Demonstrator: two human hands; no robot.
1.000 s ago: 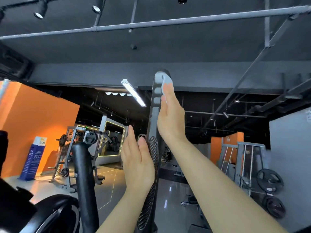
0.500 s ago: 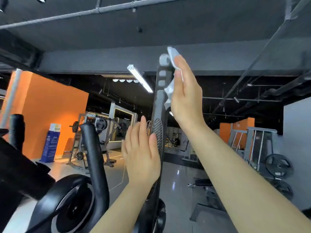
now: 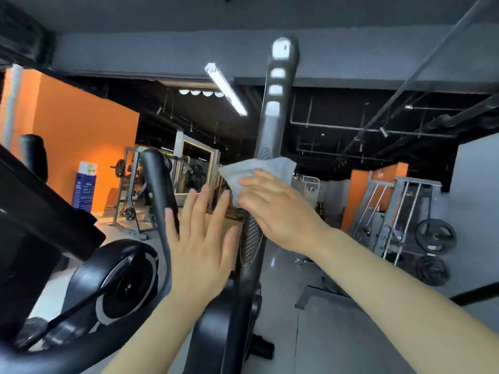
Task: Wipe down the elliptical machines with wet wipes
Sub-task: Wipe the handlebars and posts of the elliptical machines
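Right hand gripped crumpled white wet wipe against tall black elliptical handlebar post, mid-height. Left hand was open, fingers spread, just left of post; contact unclear.

Two bare forearms reach up and forward. The left hand is raised flat with fingers spread. The right hand curls over, fingers pinching a wipe.
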